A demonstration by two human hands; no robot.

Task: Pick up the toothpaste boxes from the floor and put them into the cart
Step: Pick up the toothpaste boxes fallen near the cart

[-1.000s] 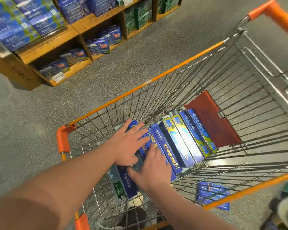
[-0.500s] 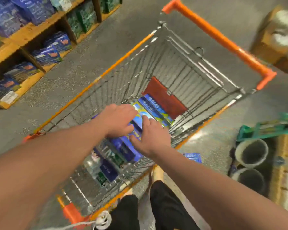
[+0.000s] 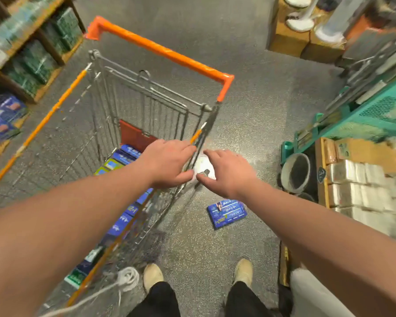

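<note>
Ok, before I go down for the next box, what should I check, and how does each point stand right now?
1. Box to pick: ok. One blue toothpaste box lies flat on the floor, to the right of the cart.
2. Right hand free: ok. It holds nothing, fingers relaxed, outside the cart.
3. Left hand free: ok. It holds nothing, above the cart's right rim.
4. Way down to the box: ok. Only bare floor shows around it.
5. Room in the cart: ok. The stacked boxes sit low in it.
6. Other boxes on the floor: cannot tell. The arms and the cart hide part of it.
</note>
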